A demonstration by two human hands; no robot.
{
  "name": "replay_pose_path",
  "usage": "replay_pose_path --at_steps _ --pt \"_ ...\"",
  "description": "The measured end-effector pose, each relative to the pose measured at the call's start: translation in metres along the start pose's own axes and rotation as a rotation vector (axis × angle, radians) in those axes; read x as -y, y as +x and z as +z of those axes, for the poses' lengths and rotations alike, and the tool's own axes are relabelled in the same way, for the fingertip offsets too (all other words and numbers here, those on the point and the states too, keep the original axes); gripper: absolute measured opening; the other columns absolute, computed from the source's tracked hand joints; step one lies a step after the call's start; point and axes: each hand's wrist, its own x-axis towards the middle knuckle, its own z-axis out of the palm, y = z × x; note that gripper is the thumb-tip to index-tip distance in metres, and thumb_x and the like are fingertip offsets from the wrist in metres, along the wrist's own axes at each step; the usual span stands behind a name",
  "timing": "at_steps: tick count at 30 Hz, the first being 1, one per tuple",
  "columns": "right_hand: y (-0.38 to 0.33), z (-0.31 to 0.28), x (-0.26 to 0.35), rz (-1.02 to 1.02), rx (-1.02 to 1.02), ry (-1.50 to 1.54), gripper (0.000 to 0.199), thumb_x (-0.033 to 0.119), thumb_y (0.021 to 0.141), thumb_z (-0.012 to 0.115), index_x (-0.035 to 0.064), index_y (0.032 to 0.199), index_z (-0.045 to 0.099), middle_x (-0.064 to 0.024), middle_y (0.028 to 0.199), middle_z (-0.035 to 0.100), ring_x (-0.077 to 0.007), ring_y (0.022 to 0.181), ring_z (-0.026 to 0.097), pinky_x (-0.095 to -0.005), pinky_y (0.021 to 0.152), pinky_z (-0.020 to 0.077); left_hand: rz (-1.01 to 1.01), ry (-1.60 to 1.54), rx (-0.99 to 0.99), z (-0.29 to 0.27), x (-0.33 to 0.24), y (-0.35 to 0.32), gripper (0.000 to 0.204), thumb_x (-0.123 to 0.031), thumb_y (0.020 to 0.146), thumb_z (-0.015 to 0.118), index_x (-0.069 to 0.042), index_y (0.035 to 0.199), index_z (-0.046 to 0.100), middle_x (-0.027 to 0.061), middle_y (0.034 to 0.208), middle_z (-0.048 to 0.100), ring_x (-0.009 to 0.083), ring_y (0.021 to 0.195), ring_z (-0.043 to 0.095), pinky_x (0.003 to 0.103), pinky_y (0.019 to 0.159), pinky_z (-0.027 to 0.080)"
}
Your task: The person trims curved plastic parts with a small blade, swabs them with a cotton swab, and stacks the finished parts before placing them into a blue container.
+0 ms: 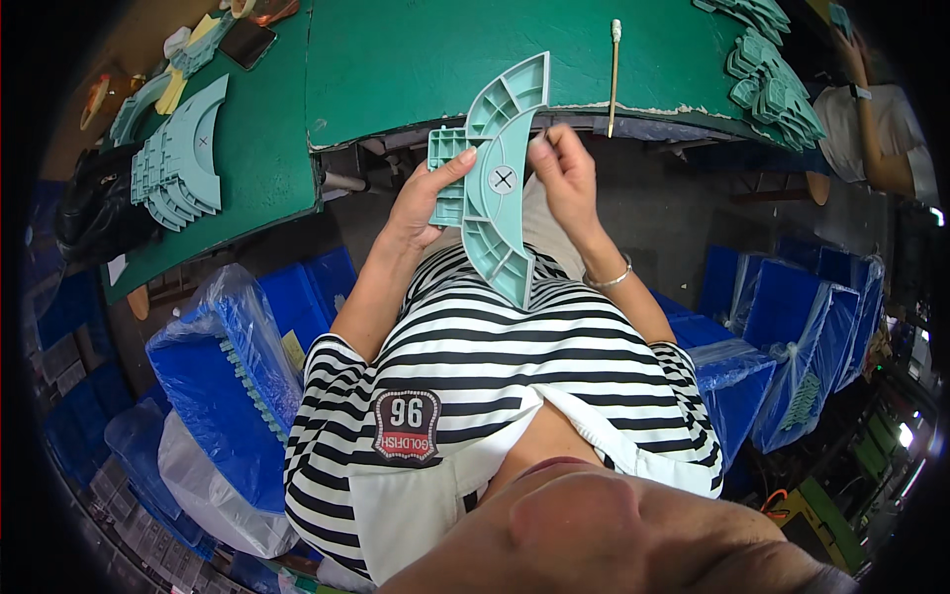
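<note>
My left hand (424, 198) is closed on the ribbed left side of a pale teal curved plastic part (506, 213). The part has an arc shape, open ribbed pockets at both ends and a dark cross mark in its middle. I hold it upright in front of my body, near the table's edge. Just beside the part's right edge, my right hand (568, 181) is closed with thumb and forefinger together; what they pinch, if anything, is hidden. Past it on the green table (435, 59) lies a cotton swab (615, 74) on a wooden stick, jutting over the edge.
Stacked teal parts (186, 153) lie on the left table beside a black bag (99, 203) and a dark phone (247, 44). More teal parts (774, 94) are piled at the right. Blue crates (218, 386) wrapped in plastic stand behind me on both sides. Another person (871, 139) is at far right.
</note>
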Motion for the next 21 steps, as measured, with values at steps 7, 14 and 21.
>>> replay_pose_path --at_steps 7,14,21 --pt "0.001 -0.008 -0.001 -0.192 0.064 -0.274 0.032 0.022 0.096 0.047 0.0002 0.072 0.046 0.0014 0.066 0.042 -0.0073 0.060 0.034 -0.0222 0.053 0.0307 0.000 -0.031 0.011 -0.004 0.001 -0.001 0.027 -0.018 0.085 0.064 0.000 0.104 0.058 0.0071 0.093 0.064 0.0130 0.079 0.064 0.026 0.071 0.052" --pt "0.000 -0.011 -0.004 -0.163 0.121 -0.271 0.032 0.021 0.095 0.049 -0.0004 0.072 0.046 0.0010 0.062 0.042 -0.0072 0.058 0.034 -0.0235 0.051 0.0306 -0.026 -0.046 0.023 -0.005 0.002 0.001 0.026 -0.017 0.085 0.064 0.000 0.104 0.059 0.0075 0.093 0.064 0.0132 0.080 0.064 0.026 0.070 0.052" --pt "-0.016 -0.035 0.013 0.331 0.428 0.169 0.025 0.020 0.095 0.048 0.0034 0.077 0.048 0.0020 0.066 0.045 -0.0043 0.056 0.037 -0.0214 0.049 0.0301 0.070 -0.023 -0.051 -0.004 -0.015 0.005 0.028 -0.018 0.085 0.064 -0.001 0.106 0.058 0.0066 0.094 0.064 0.0136 0.080 0.063 0.026 0.072 0.052"
